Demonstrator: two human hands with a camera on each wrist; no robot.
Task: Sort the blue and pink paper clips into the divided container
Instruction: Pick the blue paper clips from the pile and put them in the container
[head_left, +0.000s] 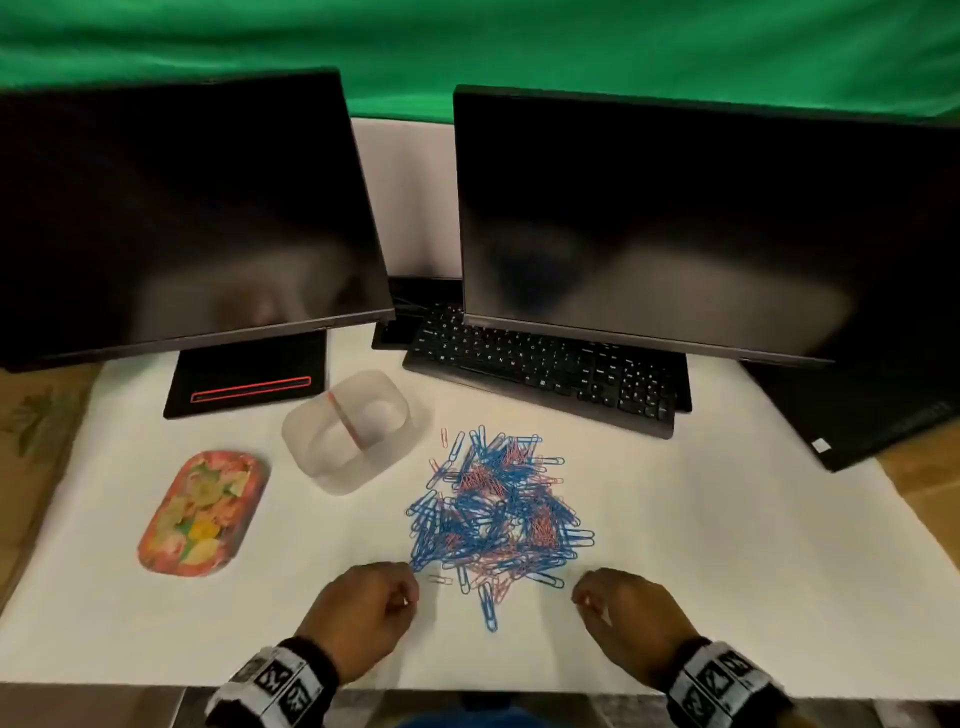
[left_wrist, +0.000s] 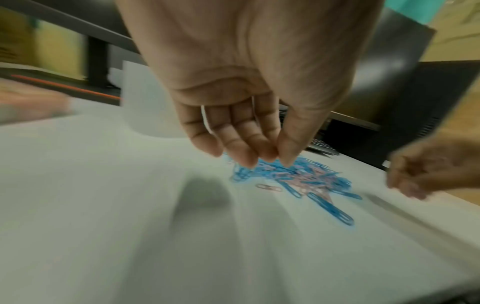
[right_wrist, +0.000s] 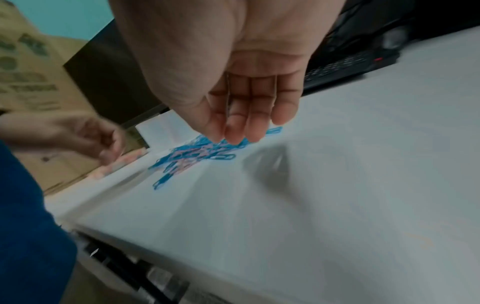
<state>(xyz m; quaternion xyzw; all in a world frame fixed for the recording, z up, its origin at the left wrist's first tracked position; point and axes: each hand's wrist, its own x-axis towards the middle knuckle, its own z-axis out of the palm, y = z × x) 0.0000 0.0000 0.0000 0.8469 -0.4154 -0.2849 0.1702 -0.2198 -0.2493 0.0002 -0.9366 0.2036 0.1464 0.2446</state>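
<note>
Translucent plastic divided container (head_left: 347, 431), both compartments holding no clips, sits beyond the left grip (head_left: 363, 608); both grips, right (head_left: 623, 613) too, hang loosely curled, holding nothing, flanking the paper clips (head_left: 498, 514).

Light: pretty dim, soft shadows thrown under both hands on the white table (head_left: 675, 545).
Blur: wrist views smeared, edges warped.

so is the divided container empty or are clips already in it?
Empty: both halves of the container show only clear plastic. All clips lie piled on the table.
</note>
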